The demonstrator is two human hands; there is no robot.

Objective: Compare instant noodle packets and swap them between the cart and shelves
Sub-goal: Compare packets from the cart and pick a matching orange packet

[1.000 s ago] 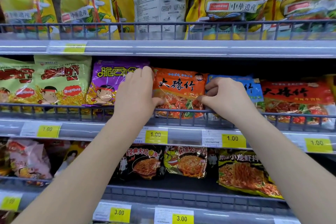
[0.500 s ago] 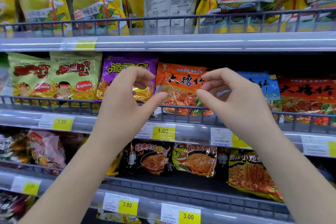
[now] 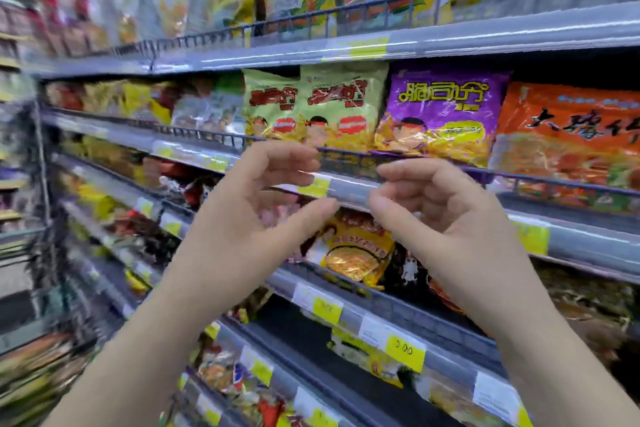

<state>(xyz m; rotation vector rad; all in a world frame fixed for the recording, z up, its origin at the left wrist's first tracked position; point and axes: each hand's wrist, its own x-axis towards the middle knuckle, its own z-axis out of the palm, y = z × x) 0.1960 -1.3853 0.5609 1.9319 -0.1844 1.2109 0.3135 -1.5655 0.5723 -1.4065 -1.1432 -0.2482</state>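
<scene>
2 half-curled, apart: left hand [image 3: 240,218], right hand [image 3: 445,220]

both hands [image 3: 242,218] empty, fingers [image 3: 408,172] loosely curled, before shelves [image 3: 450,42]

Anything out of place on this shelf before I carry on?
The purple packet seems to hang forward over the wire rail, one corner poking below it beside the orange packet. The left hand and right hand hold nothing. The aisle's left side is too blurred to judge.
</scene>
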